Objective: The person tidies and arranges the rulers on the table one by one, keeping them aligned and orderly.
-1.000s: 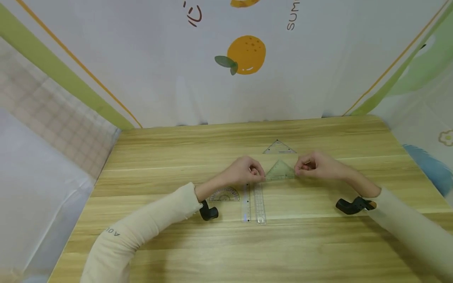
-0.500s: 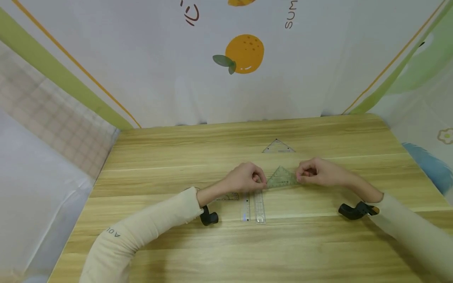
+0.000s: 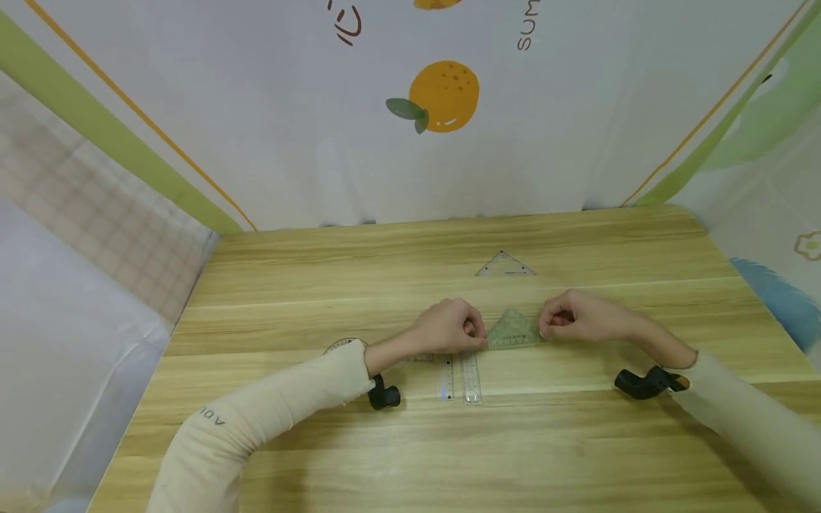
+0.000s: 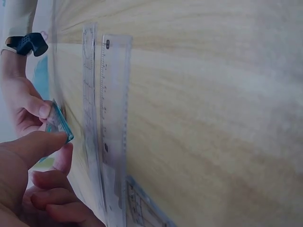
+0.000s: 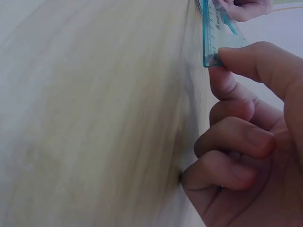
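Note:
A greenish clear set square (image 3: 513, 330) is held between both hands, its long edge toward the person and its peak pointing away. My left hand (image 3: 451, 326) pinches its left corner between thumb and finger; the right hand (image 3: 580, 315) pinches the right corner. In the right wrist view the thumb presses on the corner of the set square (image 5: 212, 45), other fingers curled below. Just nearer than the left hand lie two clear rulers, a narrow ruler (image 3: 471, 381) and another ruler (image 3: 445, 381), their far ends hidden by that hand.
A second clear set square (image 3: 505, 265) lies farther back on the wooden table (image 3: 410, 456). Beneath the left forearm a clear protractor (image 3: 420, 358) is partly covered, and a round-edged clear piece (image 3: 346, 343) shows behind the sleeve. A printed white cloth (image 3: 288, 142) hangs behind the table.
Both hands have brought the greenish set square nearer to the person and slightly right. The left forearm now covers more of the protractor. The other set square and the rulers stay put.

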`<state>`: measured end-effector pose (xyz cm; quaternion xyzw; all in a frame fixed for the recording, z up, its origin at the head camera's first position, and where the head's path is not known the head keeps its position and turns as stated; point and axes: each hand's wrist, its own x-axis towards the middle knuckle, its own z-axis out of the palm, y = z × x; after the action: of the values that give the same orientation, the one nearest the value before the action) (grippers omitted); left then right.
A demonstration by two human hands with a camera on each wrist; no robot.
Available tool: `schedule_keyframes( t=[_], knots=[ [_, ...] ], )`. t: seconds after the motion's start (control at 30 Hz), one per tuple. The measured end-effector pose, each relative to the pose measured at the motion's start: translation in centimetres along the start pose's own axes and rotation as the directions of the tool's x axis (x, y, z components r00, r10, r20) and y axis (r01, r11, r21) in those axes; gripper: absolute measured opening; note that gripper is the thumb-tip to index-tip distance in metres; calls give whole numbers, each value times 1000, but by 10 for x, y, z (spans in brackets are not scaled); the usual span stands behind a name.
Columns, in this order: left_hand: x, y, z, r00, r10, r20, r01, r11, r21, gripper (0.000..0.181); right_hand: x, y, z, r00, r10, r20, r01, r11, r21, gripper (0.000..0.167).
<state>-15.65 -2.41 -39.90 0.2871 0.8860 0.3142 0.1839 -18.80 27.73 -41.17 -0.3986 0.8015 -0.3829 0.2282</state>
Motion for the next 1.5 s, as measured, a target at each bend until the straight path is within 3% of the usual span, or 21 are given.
schedule_keyframes(
  t=[0.37, 1.03, 1.5],
  knots=[
    [-3, 4, 1, 1000, -6, 12, 6, 999, 41, 9, 2, -7, 1, 998, -44, 53, 43, 999, 4, 12],
    [-4, 2, 3, 1000, -1, 6, 0, 999, 45, 12, 3, -9, 4, 999, -17, 47, 19, 998, -53, 13],
    [-3, -1, 2, 1000, 6, -21, -5, 999, 44, 8, 2, -7, 4, 998, 46, -36, -49, 996, -79, 17]
  ],
)
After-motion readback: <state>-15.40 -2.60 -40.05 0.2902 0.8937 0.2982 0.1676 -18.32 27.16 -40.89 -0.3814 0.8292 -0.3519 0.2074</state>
